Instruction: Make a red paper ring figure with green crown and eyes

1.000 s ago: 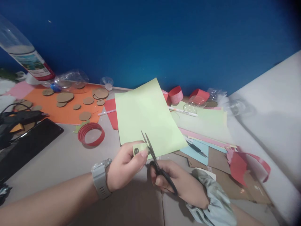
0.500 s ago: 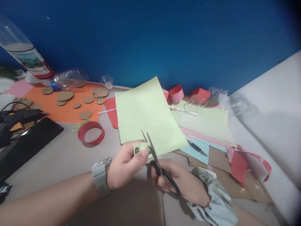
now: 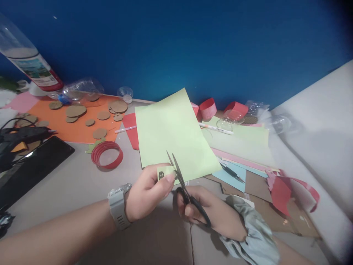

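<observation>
Between the thumb and fingers of my left hand [image 3: 150, 191] is a small pale green piece of paper [image 3: 166, 171] with dark round drawings on it. One drawing shows at its left; another sits at the right edge, partly behind my thumb. My right hand [image 3: 209, 209] grips black-handled scissors [image 3: 186, 189] by the finger loops. Their blades point up and away from me, slightly parted, close to the right edge of the small piece. Whether they touch the paper I cannot tell. Behind both hands lies a large pale green sheet [image 3: 171, 129].
To the left are a red ring [image 3: 107, 155], an orange sheet [image 3: 62, 127] with several cardboard discs, a black phone [image 3: 41, 162] and a bottle [image 3: 35, 70]. At the right lie a white marker [image 3: 216, 129], a dark pen [image 3: 231, 172] and red paper pieces [image 3: 280, 193]. A blue wall [image 3: 176, 44] stands behind.
The scissor blades look slightly closer together than before. Both hands keep nearly the same place, and the small paper is still held.
</observation>
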A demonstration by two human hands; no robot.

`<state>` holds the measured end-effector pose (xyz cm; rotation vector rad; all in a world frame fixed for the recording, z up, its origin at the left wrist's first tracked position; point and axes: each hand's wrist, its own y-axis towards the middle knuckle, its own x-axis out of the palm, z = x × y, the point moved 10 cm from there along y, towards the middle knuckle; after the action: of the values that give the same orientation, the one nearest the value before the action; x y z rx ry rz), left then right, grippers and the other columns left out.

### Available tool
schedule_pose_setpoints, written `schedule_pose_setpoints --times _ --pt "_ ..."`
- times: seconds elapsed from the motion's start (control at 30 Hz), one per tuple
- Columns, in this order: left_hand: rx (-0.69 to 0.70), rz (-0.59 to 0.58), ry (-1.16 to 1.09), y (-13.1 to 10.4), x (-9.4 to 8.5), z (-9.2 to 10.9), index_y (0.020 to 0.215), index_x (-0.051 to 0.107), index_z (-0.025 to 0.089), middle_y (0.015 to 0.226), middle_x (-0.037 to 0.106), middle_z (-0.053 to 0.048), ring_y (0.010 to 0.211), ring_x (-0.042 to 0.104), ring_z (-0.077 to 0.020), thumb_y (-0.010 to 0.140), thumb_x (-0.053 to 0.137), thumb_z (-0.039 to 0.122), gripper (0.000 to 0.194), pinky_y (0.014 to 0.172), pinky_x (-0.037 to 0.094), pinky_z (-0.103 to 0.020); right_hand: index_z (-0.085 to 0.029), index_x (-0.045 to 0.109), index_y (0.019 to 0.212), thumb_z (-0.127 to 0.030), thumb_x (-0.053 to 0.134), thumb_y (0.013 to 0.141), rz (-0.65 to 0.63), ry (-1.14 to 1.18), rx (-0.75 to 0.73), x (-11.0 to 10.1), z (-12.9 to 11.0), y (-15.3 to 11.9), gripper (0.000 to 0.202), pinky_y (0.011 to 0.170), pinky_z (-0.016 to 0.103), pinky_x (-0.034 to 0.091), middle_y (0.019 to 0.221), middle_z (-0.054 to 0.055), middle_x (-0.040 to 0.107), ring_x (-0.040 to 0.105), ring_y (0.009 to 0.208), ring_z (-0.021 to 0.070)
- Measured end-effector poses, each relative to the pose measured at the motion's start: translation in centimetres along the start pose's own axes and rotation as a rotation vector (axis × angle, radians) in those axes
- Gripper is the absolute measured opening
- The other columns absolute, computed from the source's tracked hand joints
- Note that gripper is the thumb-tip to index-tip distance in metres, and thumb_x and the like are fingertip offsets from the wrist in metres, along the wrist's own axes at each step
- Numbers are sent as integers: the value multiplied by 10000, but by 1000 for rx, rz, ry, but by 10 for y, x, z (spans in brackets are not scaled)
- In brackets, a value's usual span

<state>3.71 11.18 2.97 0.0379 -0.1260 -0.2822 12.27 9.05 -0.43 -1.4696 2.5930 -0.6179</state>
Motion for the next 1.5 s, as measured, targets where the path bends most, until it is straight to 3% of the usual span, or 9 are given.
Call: schedule_pose_setpoints --times 0.63,0.93,1.1,1.5 --pt "-6 12 30 1 -1 3 581 387 198 506 367 58 459 307 -90 1009 404 458 501 499 274 -261 -187 482 714 -765 588 769 9 21 10 1 0 -1 590 487 249 242 573 -64 399 317 515 92" --pt "23 -7 61 1 2 7 649 414 189 534 364 73 455 270 -75 1018 427 371 411 497 286 -241 -183 484 721 -750 589 784 23 16 -35 -1 -3 0 580 495 252 253 596 -58 416 327 528 94" --pt "32 47 40 0 -3 5 677 401 196 543 365 69 459 276 -80 1019 423 383 390 488 272 -247 -181 495 733 -724 625 777 33 56 -23 -2 1 -1 560 500 257 256 583 -66 418 333 520 94" --pt "32 45 45 -1 -3 3 678 402 191 554 373 69 466 290 -74 1025 421 362 387 493 273 -245 -184 501 742 -741 621 765 26 42 -11 -3 4 0 571 500 256 262 578 -61 434 351 531 101"
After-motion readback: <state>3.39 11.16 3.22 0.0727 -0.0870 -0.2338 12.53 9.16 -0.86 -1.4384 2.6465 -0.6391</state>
